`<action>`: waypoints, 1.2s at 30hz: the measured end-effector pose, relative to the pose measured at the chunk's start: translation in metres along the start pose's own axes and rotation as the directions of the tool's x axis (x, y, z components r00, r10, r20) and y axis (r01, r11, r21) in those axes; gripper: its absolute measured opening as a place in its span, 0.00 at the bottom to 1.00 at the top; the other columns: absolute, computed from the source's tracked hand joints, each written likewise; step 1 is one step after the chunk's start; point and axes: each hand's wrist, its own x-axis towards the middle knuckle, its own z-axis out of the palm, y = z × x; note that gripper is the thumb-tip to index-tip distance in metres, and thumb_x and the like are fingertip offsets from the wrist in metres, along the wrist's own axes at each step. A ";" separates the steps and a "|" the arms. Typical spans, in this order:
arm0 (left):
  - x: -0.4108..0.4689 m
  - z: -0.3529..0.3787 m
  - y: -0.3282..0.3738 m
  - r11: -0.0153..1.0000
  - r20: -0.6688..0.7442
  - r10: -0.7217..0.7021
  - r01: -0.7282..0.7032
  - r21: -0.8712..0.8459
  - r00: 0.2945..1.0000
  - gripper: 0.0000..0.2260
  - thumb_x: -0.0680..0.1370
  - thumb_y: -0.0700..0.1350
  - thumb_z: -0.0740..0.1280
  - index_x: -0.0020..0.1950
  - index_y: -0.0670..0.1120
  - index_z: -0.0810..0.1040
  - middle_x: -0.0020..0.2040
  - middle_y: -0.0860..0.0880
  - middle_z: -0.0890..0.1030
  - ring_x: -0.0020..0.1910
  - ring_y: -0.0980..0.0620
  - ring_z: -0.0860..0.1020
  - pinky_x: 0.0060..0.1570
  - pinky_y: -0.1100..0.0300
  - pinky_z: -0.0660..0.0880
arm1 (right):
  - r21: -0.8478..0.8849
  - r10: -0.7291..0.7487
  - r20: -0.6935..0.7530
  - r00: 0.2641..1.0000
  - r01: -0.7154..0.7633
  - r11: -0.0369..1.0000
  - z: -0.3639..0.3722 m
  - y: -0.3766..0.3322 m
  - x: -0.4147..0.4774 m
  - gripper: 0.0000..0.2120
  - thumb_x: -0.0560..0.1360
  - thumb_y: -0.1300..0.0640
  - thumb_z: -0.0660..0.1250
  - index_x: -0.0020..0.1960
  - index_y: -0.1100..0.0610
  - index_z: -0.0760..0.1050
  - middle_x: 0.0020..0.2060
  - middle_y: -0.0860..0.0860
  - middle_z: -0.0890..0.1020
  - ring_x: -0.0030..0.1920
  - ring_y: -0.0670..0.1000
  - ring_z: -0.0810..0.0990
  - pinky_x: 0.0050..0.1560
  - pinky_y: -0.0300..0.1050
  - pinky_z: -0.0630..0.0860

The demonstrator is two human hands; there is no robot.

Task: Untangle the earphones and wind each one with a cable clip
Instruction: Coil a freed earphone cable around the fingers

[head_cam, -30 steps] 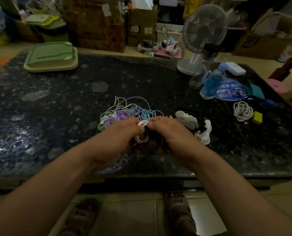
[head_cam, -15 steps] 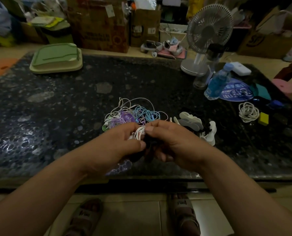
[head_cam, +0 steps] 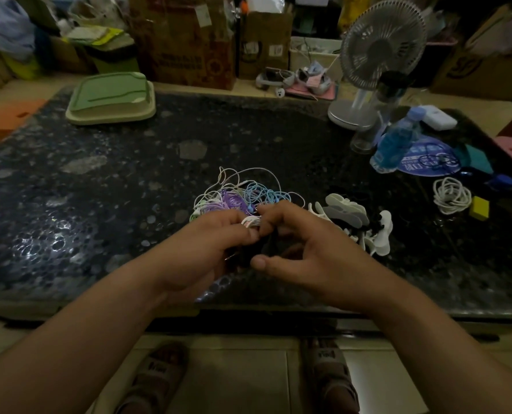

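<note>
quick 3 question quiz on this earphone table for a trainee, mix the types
1. True or false: the clips lie left of the tangle.
2. What does the left hand pinch? A) white coil B) blue bottle C) yellow block
3. Fill in: the box at far left has a ____ lid.
Key: 1 false, they lie to its right; 2 A; 3 green.
</note>
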 end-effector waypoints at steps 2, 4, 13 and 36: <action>-0.001 0.000 0.002 0.999 0.031 -0.007 0.008 -0.032 0.999 0.14 0.79 0.43 0.69 0.61 0.37 0.78 0.55 0.35 0.81 0.48 0.45 0.80 0.45 0.52 0.76 | 0.058 0.014 0.012 1.000 -0.015 0.998 -0.002 0.000 -0.001 0.09 0.79 0.55 0.74 0.56 0.50 0.75 0.56 0.49 0.84 0.56 0.50 0.85 0.55 0.57 0.83; -0.004 0.001 0.005 0.996 0.060 0.003 0.002 -0.084 0.998 0.09 0.81 0.43 0.68 0.56 0.38 0.80 0.48 0.41 0.82 0.42 0.50 0.79 0.38 0.57 0.73 | 0.083 0.018 -0.027 0.999 -0.016 0.996 -0.002 -0.002 0.001 0.07 0.81 0.55 0.71 0.58 0.51 0.76 0.51 0.51 0.85 0.52 0.54 0.85 0.54 0.62 0.82; -0.010 0.008 0.009 0.992 0.069 0.025 -0.016 -0.122 0.997 0.06 0.80 0.42 0.67 0.54 0.41 0.77 0.42 0.45 0.79 0.39 0.51 0.77 0.36 0.59 0.74 | 0.226 0.053 -0.052 0.997 -0.040 0.973 -0.001 -0.001 0.008 0.06 0.81 0.57 0.70 0.55 0.57 0.77 0.47 0.57 0.86 0.48 0.59 0.86 0.52 0.62 0.82; -0.018 0.004 0.017 0.993 0.175 0.006 0.015 -0.119 0.984 0.08 0.77 0.41 0.65 0.54 0.40 0.78 0.43 0.43 0.81 0.38 0.50 0.78 0.33 0.62 0.75 | 0.134 -0.001 0.139 0.990 -0.018 0.991 -0.006 0.000 0.006 0.08 0.82 0.45 0.62 0.56 0.49 0.72 0.50 0.60 0.78 0.52 0.67 0.77 0.52 0.69 0.76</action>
